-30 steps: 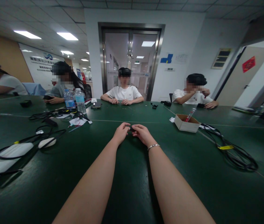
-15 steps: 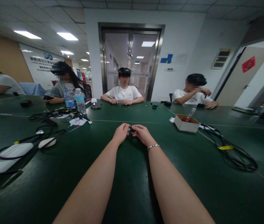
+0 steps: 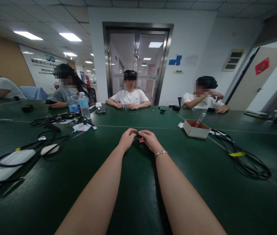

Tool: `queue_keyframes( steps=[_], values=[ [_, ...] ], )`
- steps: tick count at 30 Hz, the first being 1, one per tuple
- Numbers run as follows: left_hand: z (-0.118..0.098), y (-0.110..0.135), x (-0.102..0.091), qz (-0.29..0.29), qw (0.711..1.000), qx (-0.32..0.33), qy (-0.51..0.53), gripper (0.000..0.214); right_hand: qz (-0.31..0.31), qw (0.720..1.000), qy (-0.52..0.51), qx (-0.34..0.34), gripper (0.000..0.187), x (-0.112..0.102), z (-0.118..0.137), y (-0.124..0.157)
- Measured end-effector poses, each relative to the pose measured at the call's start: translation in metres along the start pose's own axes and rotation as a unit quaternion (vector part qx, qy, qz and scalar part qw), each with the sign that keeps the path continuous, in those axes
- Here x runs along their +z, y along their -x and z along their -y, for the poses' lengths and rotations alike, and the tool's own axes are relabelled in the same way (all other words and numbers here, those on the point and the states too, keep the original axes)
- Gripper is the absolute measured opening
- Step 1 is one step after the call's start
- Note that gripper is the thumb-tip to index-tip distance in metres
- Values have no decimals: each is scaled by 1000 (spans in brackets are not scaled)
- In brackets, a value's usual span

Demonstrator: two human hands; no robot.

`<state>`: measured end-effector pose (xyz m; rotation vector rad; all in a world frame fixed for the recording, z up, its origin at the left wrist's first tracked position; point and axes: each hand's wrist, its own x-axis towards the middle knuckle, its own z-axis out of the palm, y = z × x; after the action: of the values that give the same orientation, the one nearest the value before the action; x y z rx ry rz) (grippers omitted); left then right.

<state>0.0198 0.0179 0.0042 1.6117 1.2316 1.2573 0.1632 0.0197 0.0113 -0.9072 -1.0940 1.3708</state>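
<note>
My left hand and my right hand come together above the green table. Between their fingertips is a small black object, too small and too covered to name. The thumb and fingers of my right hand pinch it. My left hand is curled, its index finger reaching over toward the object and its thumb underneath; what lies in that grip is mostly hidden. A silver bracelet circles my right wrist.
An open cardboard box holding a clear tube stands at right, beside coiled black cable. At left are a white power strip, cables, paper scraps and water bottles. Several people sit across the table.
The shiny part of the small object that showed between my fingertips is now out of sight. My left fingertips have shifted slightly, and both arms stay almost in place.
</note>
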Motion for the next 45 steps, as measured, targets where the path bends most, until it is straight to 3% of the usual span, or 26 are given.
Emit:
queue_keyframes(
  steps=[7, 12, 26, 45],
  values=[
    [2, 1, 1, -4, 998, 18, -57, 34, 1, 1000, -14, 9, 13, -2, 1, -2],
    [5, -2, 2, -12, 996, 50, -70, 27, -7, 1000, -28, 11, 13, -3, 0, -2],
    [3, 1, 0, 18, 996, 37, -81, 31, 7, 1000, -5, -3, 14, -4, -4, -4],
    [5, -1, 0, -2, 997, 44, -67, 24, 7, 1000, -21, 5, 19, -4, -2, -3]
  ],
)
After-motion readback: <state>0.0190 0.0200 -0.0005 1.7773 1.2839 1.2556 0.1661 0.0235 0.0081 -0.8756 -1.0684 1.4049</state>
